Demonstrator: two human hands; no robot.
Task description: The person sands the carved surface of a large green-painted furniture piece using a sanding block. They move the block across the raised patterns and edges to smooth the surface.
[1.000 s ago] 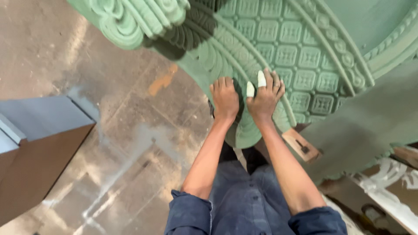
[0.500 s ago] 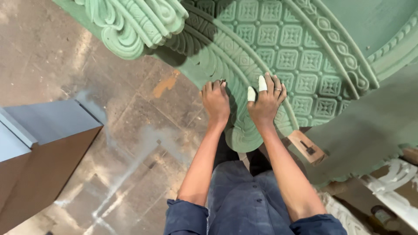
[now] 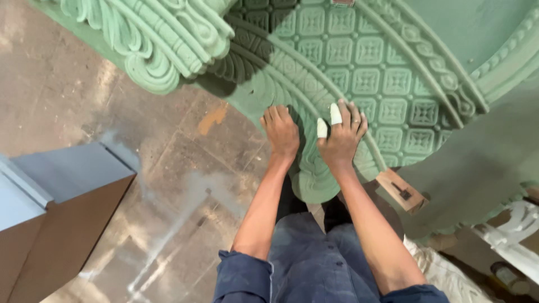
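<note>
Both flat, released, left hand (image 3: 282, 132) and right hand (image 3: 340, 139) press the green carved panel (image 3: 359, 73), its bands curving upper-right.

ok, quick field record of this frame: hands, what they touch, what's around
left hand: flat, palm down on the rim of the green carved panel
right hand: spread on the same panel, two fingers in white finger covers
held: nothing gripped in either hand
panel: square relief pattern, beaded bands, scrolled edge
wooden block: beside the right forearm, under the panel edge
grey box: on the floor, left
floor: stained concrete
sleeves: blue, rolled up
</note>
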